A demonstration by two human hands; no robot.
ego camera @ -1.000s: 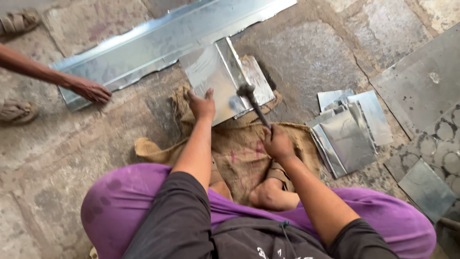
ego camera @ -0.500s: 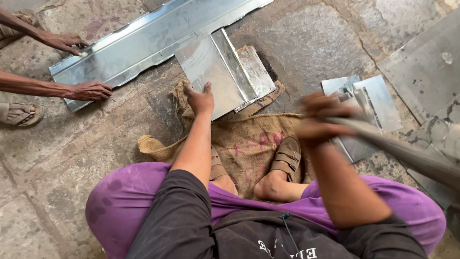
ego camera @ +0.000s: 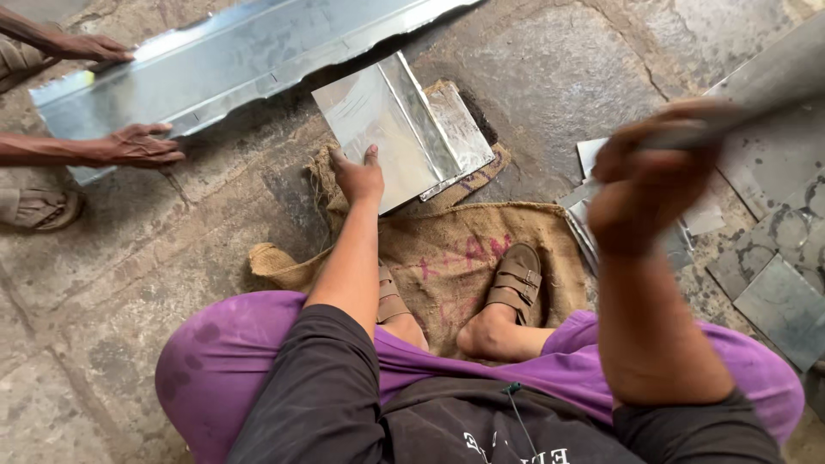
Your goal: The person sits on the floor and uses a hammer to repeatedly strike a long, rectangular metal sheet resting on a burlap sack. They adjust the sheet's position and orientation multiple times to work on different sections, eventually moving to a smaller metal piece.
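Left hand (ego camera: pixel 359 176) pins folded sheet (ego camera: pixel 400 129); right hand (ego camera: pixel 649 185) raised, blurred.

R hand (ego camera: pixel 649 185) w/ hammer (ego camera: pixel 756 99) raised higher, blurred.

Four hands (ego camera: pixel 359 176), two sandals (ego camera: pixel 514 277), one burlap sack (ego camera: pixel 447 249), one long metal sheet (ego camera: pixel 249 51).

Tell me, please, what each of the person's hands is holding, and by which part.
The right hand grips a blurred tool at its lower end. The left hand holds nothing; it presses on the folded metal sheet at its near edge.
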